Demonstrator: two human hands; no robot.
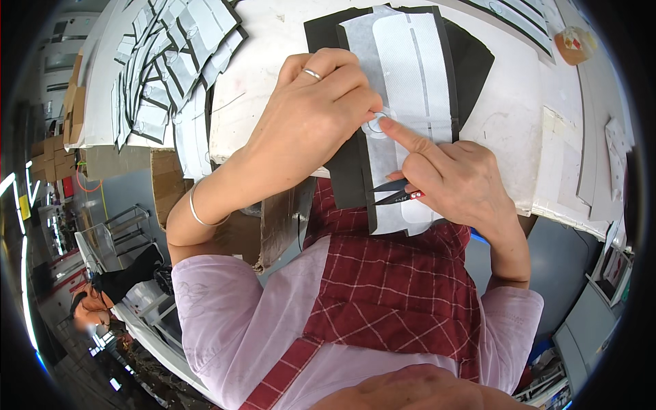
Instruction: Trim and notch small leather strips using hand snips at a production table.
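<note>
A white interfacing piece with dark edges lies on black panels at the table's front middle. A small clear round piece sits on its left part. My left hand is closed, its fingertips pinched at the round piece's upper edge; what they hold is hidden. My right hand has its index fingertip on the round piece, while its other fingers grip small black scissors with red handles, blades pointing left over the lower part of the white piece.
Piled white-and-black pieces cover the table's back left. An orange-tinted container sits at the back right, near more strips. Cardboard boxes stand below the front edge. Another person is at the far left.
</note>
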